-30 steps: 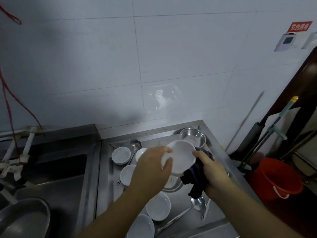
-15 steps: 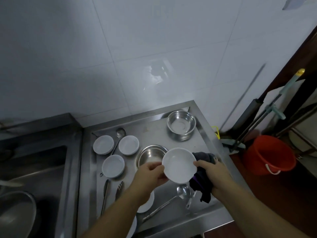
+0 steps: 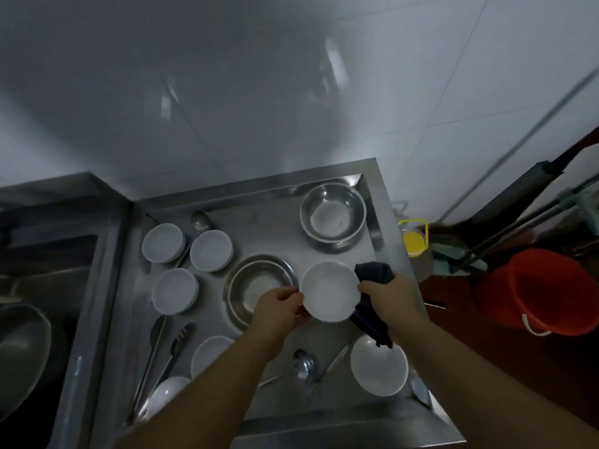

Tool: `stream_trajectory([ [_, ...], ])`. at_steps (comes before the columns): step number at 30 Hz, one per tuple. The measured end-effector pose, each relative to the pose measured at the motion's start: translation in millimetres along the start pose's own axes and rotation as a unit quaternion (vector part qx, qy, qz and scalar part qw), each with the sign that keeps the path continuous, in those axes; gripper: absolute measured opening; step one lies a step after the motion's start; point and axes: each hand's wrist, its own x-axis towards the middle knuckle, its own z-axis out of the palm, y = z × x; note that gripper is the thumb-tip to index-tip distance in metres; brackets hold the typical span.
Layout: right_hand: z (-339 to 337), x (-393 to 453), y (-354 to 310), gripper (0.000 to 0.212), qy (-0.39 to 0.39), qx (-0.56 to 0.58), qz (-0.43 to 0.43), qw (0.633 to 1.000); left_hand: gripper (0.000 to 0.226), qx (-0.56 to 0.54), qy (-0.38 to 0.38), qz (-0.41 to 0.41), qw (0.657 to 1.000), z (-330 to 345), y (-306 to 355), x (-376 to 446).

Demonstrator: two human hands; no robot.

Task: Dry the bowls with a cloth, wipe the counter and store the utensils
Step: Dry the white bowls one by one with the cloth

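Note:
I hold a small white bowl (image 3: 329, 291) above the steel counter (image 3: 265, 234), its hollow facing up. My left hand (image 3: 275, 311) pinches its left rim. My right hand (image 3: 390, 298) grips a dark cloth (image 3: 372, 277) against the bowl's right rim; the cloth hangs down below the hand. Several other white bowls lie on the counter, three at the left (image 3: 175, 294) and one at the front right (image 3: 379, 369). A ladle (image 3: 303, 364), tongs (image 3: 162, 354) and a spoon (image 3: 201, 220) lie among them.
Two steel bowls stand on the counter, one at the back right (image 3: 332, 215), one under my left hand (image 3: 256, 286). A sink (image 3: 35, 319) with a steel basin is at the left. An orange bucket (image 3: 538, 293), mop handles and a yellow-capped bottle (image 3: 413, 238) stand right of the counter.
The view tilted downward, showing more of the counter. The white bowl turned from tilted to hollow-up and came lower over the counter; both hands keep their hold.

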Motion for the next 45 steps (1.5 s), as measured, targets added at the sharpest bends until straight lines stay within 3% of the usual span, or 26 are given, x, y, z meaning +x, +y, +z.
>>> stream_trajectory([
  [14,35,121,19,0.028,0.0,-0.102,0.008,0.995,0.026,0.021,0.039,-0.045,0.998,40,-15,108],
  [19,41,131,33,0.034,0.005,-0.091,0.013,0.996,0.025,0.025,0.051,-0.053,0.997,43,-28,120],
  [28,34,131,38,0.024,0.002,-0.057,0.016,0.998,0.026,0.048,0.057,-0.055,0.996,54,-27,122],
  [31,24,116,26,0.032,0.025,-0.044,-0.007,0.999,0.031,0.094,0.084,-0.061,0.99,53,-23,113],
  [33,13,102,20,0.033,0.04,-0.047,-0.026,0.998,0.023,0.165,0.103,-0.047,0.98,52,-21,100],
  [35,1,89,20,0.028,0.048,-0.059,-0.044,0.996,0.013,0.264,0.08,-0.02,0.961,55,-24,80],
  [40,-27,54,43,0.03,0.008,-0.066,-0.056,0.996,0.017,0.445,-0.074,0.016,0.892,72,-61,36],
  [45,-54,25,90,0.028,-0.055,-0.117,-0.065,0.99,0.022,0.479,-0.114,0.012,0.87,85,-105,20],
])
